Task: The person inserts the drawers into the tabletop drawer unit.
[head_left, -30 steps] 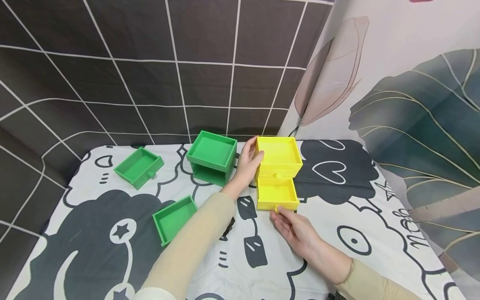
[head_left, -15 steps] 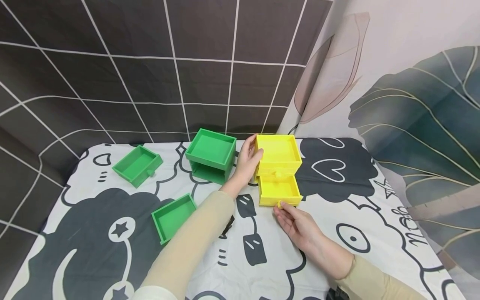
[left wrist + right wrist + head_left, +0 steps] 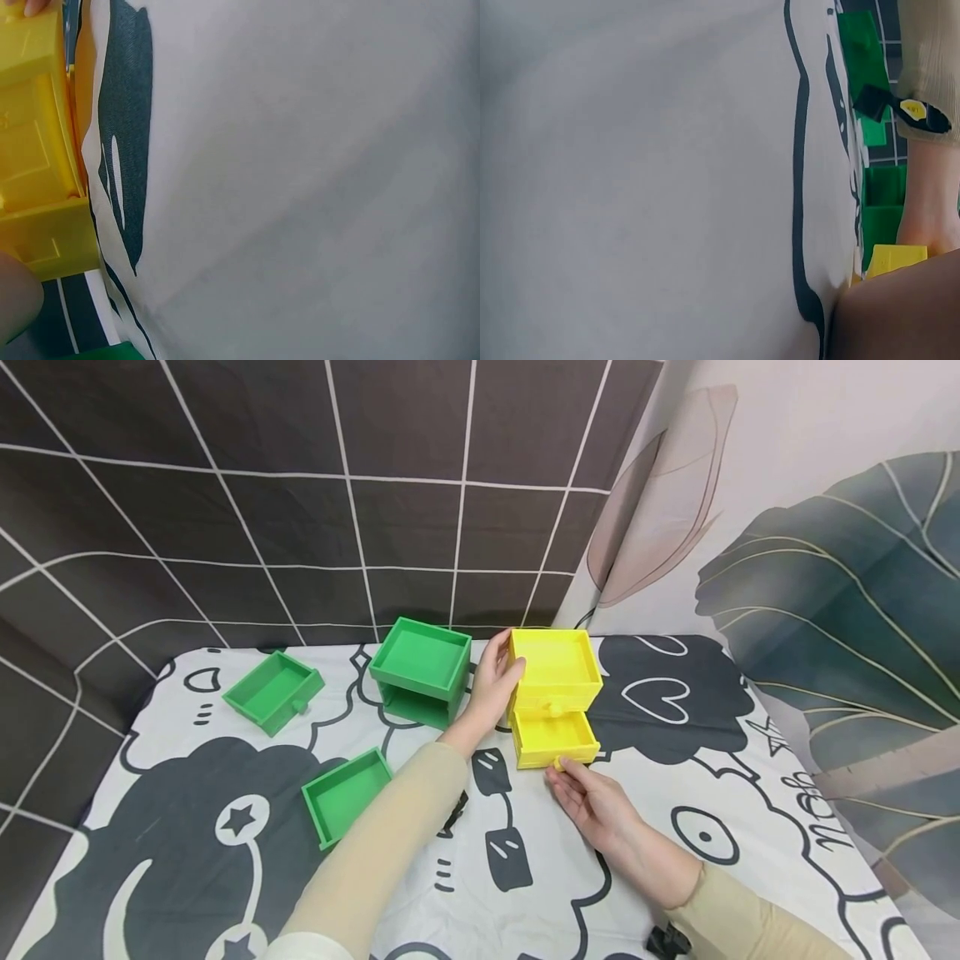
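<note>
"Where was the lower yellow drawer [image 3: 543, 756]?"

"Partly out of the yellow cabinet [image 3: 555, 660], beneath the upper drawer [image 3: 534, 702], its front towards the person. How much of it sat inside, I couldn't tell."

"And the hands?"

"The right hand [image 3: 600, 806] pinched the small knob [image 3: 558, 763]. The left hand [image 3: 492, 685] gripped the cabinet's left side, thumb over the top rim."

"What worried you there?"

"Skewing, mainly. One knob, one pinch: a sideways push could have turned the drawer and jammed it against the walls. Pulled too far, it might have dropped its back end and come free."

"Could the cabinet have slid?"

"I'd think so, had the left hand slackened. It looked light, and the cloth [image 3: 555, 852] under it could have rucked up."

"Anything further out?"

"The green cabinet [image 3: 422, 656] stood just beside the left hand, so a swing of the knuckles might have knocked it. The left sleeve [image 3: 390, 835] crossed over part of the nearer green drawer [image 3: 341, 789]; whether they touched, I couldn't say. A lowered forearm could have shoved it. The farther green drawer [image 3: 273, 692] lay well clear."
</note>
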The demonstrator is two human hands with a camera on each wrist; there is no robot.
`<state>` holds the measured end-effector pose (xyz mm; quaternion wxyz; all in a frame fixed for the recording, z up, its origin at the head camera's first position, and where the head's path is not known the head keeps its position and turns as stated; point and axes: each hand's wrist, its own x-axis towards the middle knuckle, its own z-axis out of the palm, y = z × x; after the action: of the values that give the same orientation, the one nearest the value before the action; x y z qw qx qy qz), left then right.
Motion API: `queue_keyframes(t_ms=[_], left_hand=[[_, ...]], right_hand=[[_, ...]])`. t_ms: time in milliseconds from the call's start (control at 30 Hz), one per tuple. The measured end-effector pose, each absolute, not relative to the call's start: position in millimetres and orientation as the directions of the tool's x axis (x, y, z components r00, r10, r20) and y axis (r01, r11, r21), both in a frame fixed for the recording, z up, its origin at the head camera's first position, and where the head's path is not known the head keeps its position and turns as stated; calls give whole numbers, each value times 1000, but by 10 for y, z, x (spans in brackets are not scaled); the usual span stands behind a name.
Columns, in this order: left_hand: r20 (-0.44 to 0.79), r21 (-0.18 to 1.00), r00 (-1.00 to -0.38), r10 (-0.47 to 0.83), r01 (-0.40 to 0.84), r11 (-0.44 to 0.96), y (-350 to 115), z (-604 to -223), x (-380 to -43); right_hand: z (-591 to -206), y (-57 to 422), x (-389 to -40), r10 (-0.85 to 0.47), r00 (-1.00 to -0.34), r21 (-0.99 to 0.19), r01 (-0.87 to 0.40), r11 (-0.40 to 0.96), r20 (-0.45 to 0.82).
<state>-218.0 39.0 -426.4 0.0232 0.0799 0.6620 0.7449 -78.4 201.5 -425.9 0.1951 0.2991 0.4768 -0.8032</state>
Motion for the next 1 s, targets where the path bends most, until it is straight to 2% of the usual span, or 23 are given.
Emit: queue_keyframes(t_ms=[300, 467, 1000], left_hand=[[74, 993, -988, 137, 60, -102, 389, -4251, -2179], [71, 993, -987, 142, 56, -104, 389, -4256, -2175], [68, 991, -987, 143, 50, -128, 390, -4248, -2169]], right_hand=[[-4271, 1991, -775, -57, -759, -645, 587, -490, -648], [-4256, 1957, -818, -49, -745, -632, 597, -495, -665], [-4209, 1936, -1232, -53, -732, -569, 571, -592, -679]])
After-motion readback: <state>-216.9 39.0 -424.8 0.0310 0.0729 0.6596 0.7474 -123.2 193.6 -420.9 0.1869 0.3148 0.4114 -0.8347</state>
